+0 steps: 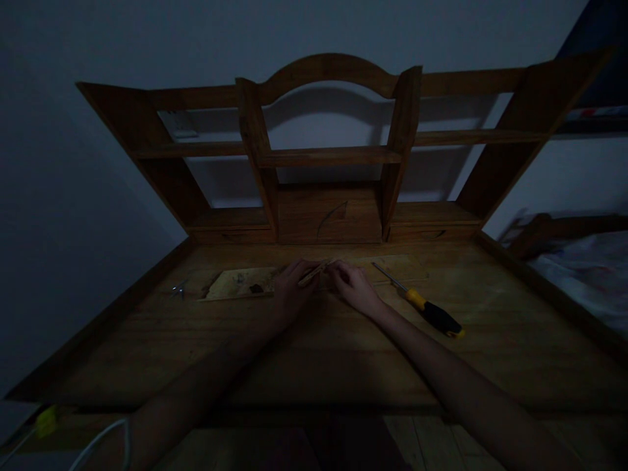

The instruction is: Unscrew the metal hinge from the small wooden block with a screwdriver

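Near the middle of the desk, my left hand (293,288) has its fingers closed around a thin strip of wood (311,274), which sits tilted between both hands. At its upper right end, my right hand (350,281) pinches the same strip with bent fingers. Beneath and behind the hands lies a flat, pale wooden board (230,283), with dark worn marks on its left part. To the right rests a screwdriver (432,315) with a yellow and black handle, its shaft pointing up and left. The light is dim, so fine detail at the fingertips is hard to see.
A wooden shelf unit (330,157) with an arched top stands along the desk's back. Several small metal pieces (180,289) lie at the left. Raised edges (554,297) border the wooden desktop (314,373). A yellow object (46,420) and pale cord (105,432) show at lower left.
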Action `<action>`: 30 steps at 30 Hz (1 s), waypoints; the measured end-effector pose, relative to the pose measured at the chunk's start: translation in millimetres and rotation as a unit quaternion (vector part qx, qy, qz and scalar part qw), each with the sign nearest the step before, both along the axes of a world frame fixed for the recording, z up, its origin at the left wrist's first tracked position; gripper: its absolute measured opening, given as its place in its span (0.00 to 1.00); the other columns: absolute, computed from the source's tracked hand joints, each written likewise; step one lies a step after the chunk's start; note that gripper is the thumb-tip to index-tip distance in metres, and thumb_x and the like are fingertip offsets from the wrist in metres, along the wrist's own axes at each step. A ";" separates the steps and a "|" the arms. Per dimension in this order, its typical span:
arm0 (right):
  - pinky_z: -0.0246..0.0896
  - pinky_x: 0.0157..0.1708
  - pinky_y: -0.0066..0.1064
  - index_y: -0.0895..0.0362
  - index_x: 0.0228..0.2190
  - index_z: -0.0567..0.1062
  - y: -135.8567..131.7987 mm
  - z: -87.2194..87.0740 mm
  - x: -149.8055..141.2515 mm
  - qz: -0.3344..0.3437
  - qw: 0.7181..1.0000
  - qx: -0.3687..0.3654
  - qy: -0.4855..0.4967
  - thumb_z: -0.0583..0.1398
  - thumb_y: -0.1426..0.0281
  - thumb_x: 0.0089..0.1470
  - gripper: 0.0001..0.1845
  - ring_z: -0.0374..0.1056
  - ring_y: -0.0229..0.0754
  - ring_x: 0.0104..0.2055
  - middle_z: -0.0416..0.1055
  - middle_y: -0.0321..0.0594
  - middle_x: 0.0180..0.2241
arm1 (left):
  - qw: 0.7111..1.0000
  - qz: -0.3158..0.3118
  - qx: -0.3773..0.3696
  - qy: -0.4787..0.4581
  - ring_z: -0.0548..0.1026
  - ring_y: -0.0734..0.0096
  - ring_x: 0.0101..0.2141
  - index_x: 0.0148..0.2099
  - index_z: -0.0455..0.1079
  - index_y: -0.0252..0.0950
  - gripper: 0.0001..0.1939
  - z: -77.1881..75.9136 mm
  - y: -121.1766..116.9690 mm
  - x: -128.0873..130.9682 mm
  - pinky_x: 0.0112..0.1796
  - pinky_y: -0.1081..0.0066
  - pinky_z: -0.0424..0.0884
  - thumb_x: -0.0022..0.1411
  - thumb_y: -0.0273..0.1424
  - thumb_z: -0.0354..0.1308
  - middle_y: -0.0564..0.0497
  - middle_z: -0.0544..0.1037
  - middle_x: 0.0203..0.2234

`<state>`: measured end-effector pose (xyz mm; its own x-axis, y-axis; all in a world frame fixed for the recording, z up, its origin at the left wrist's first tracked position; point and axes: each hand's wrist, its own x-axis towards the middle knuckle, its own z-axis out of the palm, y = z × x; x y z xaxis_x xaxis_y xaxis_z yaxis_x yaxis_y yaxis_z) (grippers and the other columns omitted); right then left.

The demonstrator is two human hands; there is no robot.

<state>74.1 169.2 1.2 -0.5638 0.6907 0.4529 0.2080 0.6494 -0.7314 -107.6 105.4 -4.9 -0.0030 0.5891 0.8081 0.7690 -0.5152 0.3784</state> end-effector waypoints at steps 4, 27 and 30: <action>0.52 0.29 0.28 0.58 0.39 0.70 -0.2 -1.4 -0.2 -0.015 1.000 -0.005 0.006 0.56 0.61 0.64 0.12 0.63 0.36 0.28 0.68 0.34 0.27 | 1.000 0.002 0.028 0.009 0.76 0.72 0.38 0.49 0.73 0.40 0.10 -0.3 1.5 0.3 0.39 0.71 0.73 0.66 0.29 0.61 0.51 0.77 0.37; 0.55 0.36 0.29 0.57 0.39 0.73 1.5 -5.0 0.7 -0.005 1.000 0.011 -0.002 0.52 0.65 0.67 0.13 0.68 0.38 0.35 0.72 0.37 0.33 | 1.000 0.003 0.020 0.005 0.76 0.72 0.38 0.49 0.74 0.40 0.09 -4.6 3.4 -0.4 0.39 0.72 0.72 0.66 0.29 0.60 0.50 0.77 0.37; 0.53 0.30 0.29 0.57 0.37 0.72 1.5 -4.2 -0.2 -0.018 1.000 0.005 0.002 0.54 0.61 0.66 0.14 0.64 0.37 0.29 0.68 0.36 0.28 | 1.000 0.007 0.021 0.008 0.76 0.72 0.39 0.49 0.73 0.39 0.09 -4.9 3.7 -0.6 0.40 0.71 0.73 0.67 0.29 0.60 0.50 0.77 0.38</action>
